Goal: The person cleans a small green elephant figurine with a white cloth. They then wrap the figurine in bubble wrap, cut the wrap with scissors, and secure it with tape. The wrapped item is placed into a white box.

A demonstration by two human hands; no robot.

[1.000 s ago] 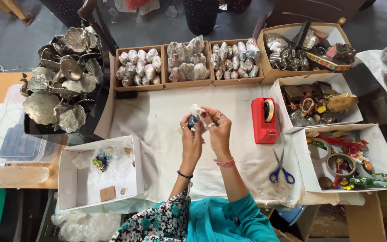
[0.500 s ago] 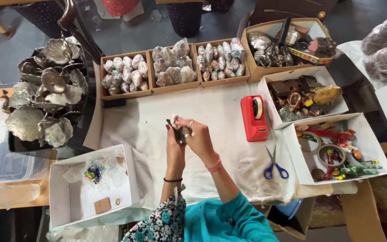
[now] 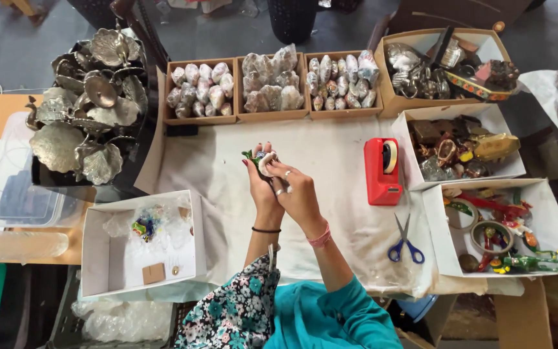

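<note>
The small green painted figurine, partly wrapped in white padding, is held up over the middle of the white cloth, a little nearer the row of brown boxes than half a second ago; a second ago it showed mostly white wrap with a dark blue spot, and now a green end sticks out to the left. The left hand is curled around it from below, fingers closed on its body. The right hand has moved across it, and its fingertips press on the white wrap at the top, held narrow and close together.

What the figurine depicts is hard to make out, since both hands cover most of it.

To the right on the cloth stands a red tape dispenser, and nearer lie blue-handled scissors. Near left sits a white open box with a bubble-wrapped coloured piece inside. The brown boxes of wrapped pieces line the far edge.
</note>
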